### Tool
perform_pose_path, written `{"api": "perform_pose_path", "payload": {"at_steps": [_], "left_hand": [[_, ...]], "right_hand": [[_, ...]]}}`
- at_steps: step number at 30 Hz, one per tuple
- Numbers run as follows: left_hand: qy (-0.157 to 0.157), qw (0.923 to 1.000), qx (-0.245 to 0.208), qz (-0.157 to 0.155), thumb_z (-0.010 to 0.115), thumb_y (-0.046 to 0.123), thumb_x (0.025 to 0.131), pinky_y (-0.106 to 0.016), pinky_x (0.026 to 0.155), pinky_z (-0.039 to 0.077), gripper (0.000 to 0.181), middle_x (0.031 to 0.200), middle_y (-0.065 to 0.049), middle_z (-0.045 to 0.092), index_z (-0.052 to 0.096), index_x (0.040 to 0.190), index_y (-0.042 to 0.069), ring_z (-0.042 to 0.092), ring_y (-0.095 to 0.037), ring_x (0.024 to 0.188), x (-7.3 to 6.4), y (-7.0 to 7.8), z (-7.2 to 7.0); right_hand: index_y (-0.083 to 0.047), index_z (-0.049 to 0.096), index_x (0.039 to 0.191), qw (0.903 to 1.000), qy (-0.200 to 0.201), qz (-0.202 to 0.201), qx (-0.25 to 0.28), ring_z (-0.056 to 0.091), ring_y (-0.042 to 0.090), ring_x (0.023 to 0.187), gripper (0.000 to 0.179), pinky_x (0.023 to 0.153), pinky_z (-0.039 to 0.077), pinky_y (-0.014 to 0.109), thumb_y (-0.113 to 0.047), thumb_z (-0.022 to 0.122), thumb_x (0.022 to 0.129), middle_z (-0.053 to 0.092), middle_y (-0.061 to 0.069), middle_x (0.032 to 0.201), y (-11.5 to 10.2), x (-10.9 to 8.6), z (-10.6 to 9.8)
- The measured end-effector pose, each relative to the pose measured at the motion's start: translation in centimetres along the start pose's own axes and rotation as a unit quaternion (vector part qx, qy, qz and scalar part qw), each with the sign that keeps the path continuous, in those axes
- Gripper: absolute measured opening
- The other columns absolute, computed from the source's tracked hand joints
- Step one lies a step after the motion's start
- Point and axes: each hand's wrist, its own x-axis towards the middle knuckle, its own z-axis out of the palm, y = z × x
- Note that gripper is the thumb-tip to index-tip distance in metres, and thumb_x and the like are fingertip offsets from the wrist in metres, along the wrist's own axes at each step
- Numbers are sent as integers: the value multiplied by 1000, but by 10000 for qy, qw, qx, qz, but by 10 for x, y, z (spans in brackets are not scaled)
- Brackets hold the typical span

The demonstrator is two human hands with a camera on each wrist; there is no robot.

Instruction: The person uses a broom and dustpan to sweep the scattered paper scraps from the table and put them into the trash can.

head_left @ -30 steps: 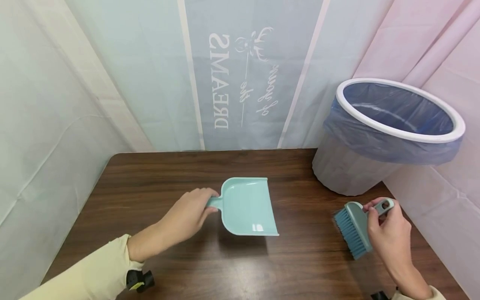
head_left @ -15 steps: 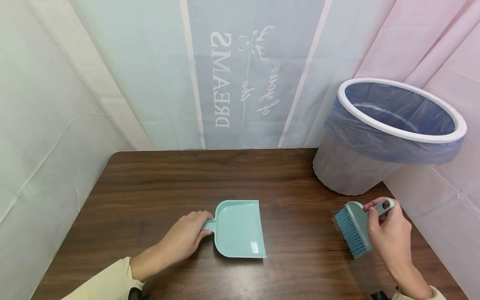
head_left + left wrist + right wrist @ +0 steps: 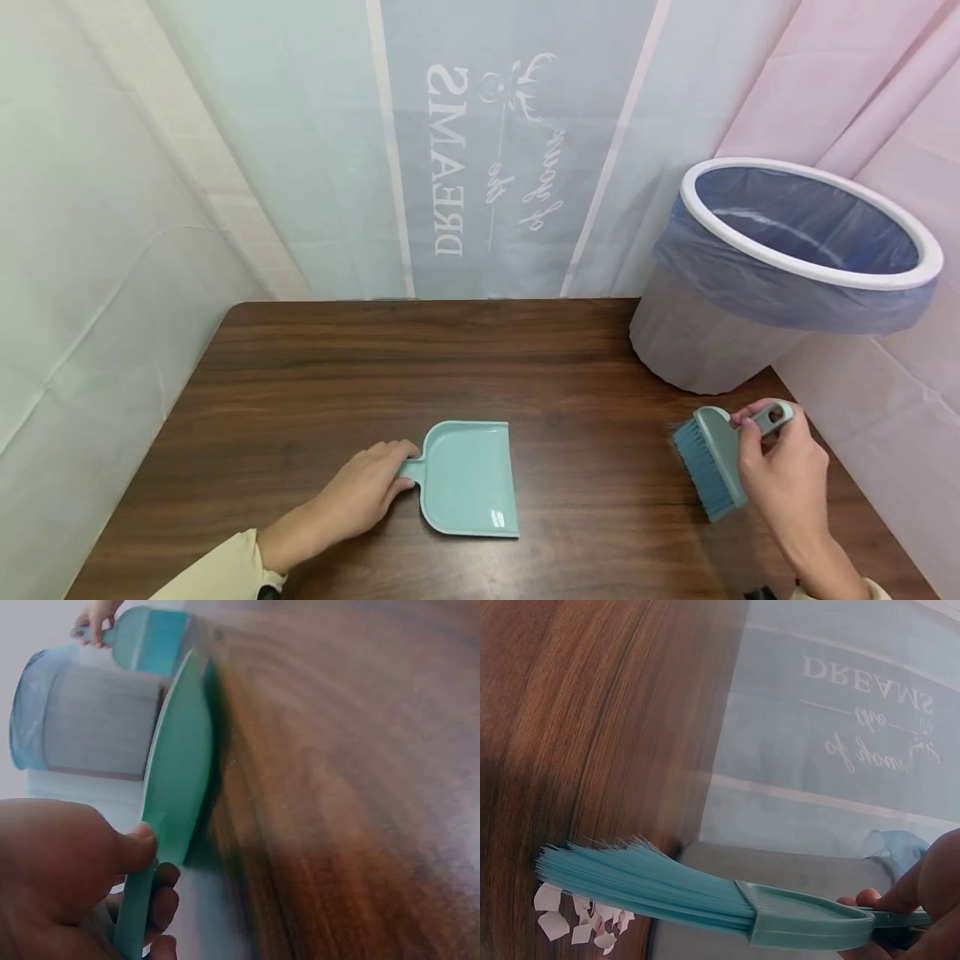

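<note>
My left hand (image 3: 358, 493) grips the short handle of a mint-green dustpan (image 3: 467, 479), whose wide lip faces right. In the left wrist view the dustpan (image 3: 180, 750) sits low over the wood, with the thumb on top of the handle and fingers beneath. On the right, my right hand (image 3: 783, 479) holds a small green hand brush (image 3: 723, 450) by its handle, blue bristles pointing left and down. White torn scraps of paper (image 3: 585, 919) lie beside the bristles in the right wrist view; the brush hides them from the head view.
A brown wood-grain table (image 3: 360, 367) lies under both hands. At its back right corner stands a waste bin (image 3: 697, 333) with a white rim and blue liner bag. Printed fabric (image 3: 495, 167) hangs behind the table, with pale fabric at both sides.
My left hand has brought the dustpan down to the table, nearer to me and slightly left. My right hand and the brush have stayed nearly in place.
</note>
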Motion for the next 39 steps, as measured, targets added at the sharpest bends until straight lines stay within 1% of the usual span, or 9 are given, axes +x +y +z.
{"api": "perform_pose_path", "payload": {"at_steps": [2, 5, 8, 11, 14, 19, 23, 32, 39], "left_hand": [[-53, 10000, -33, 24, 71, 15, 95, -38, 74, 53, 27, 108, 0, 67, 61, 119, 7, 61, -16, 91, 0, -1, 0], [-92, 9999, 124, -5, 71, 16, 95, -39, 74, 53, 27, 107, 0, 67, 62, 119, 6, 61, -16, 92, 0, -1, -1], [-85, 9980, 617, 64, 70, 17, 96, -40, 74, 52, 28, 104, -2, 66, 63, 119, 3, 61, -18, 92, 0, 2, 0], [-60, 9931, 1148, 226, 67, 17, 98, -41, 75, 52, 27, 101, -3, 63, 63, 120, 2, 60, -19, 92, -1, 5, 3], [-31, 9895, 1414, 282, 65, 17, 100, -42, 77, 52, 25, 101, -4, 63, 62, 119, 2, 59, -20, 92, -1, 7, 5], [-76, 9905, 1358, 178, 63, 17, 101, -44, 79, 54, 22, 103, -4, 64, 61, 119, 5, 60, -21, 90, 0, 8, 7], [-113, 9909, 1328, 160, 62, 18, 102, -44, 77, 55, 23, 105, -5, 64, 61, 120, 5, 60, -21, 89, 1, 8, 7], [4, 9911, 1326, 142, 65, 18, 100, -42, 74, 53, 24, 102, -4, 64, 62, 119, 5, 59, -20, 87, 2, 7, 6], [108, 9907, 1340, 214, 67, 19, 98, -44, 74, 54, 26, 101, -4, 65, 62, 118, 5, 60, -20, 86, 1, 7, 8]], "right_hand": [[-1, 58, 108, 10000, -8, 23, -9, 47, -21, 68, 17, 52, 37, 9, 4, 62, 93, 51, -36, 87, 0, -1, -1], [0, 58, 109, 10000, -23, 34, 1, 48, -22, 70, 17, 55, 37, 6, 5, 62, 93, 52, -35, 88, 1, -2, -1], [1, 58, 109, 10000, -31, 47, -8, 48, -24, 72, 18, 57, 38, 4, 5, 62, 93, 53, -31, 89, 0, -3, -2], [1, 58, 110, 10000, -39, 56, -26, 47, -24, 73, 18, 57, 38, 4, 5, 62, 93, 54, -30, 90, 1, -4, -2], [0, 58, 109, 10000, -25, 12, -5, 48, -23, 70, 18, 55, 37, 6, 5, 63, 92, 54, -31, 89, 2, -4, -1], [-1, 58, 109, 10000, -18, -69, 26, 49, -21, 70, 19, 54, 37, 8, 5, 64, 92, 55, -31, 88, 2, -2, 0], [0, 59, 109, 9998, 94, -112, 122, 50, -23, 72, 19, 57, 37, 4, 6, 63, 91, 54, -35, 87, -1, 0, -3], [2, 57, 115, 9991, 368, 22, 195, 50, -23, 69, 22, 59, 38, 1, 3, 61, 93, 53, -41, 86, 0, 14, -14], [3, 59, 112, 9987, 478, -173, 32, 46, -23, 63, 22, 56, 36, 2, 5, 60, 91, 50, -44, 87, 7, 16, -18]]}}
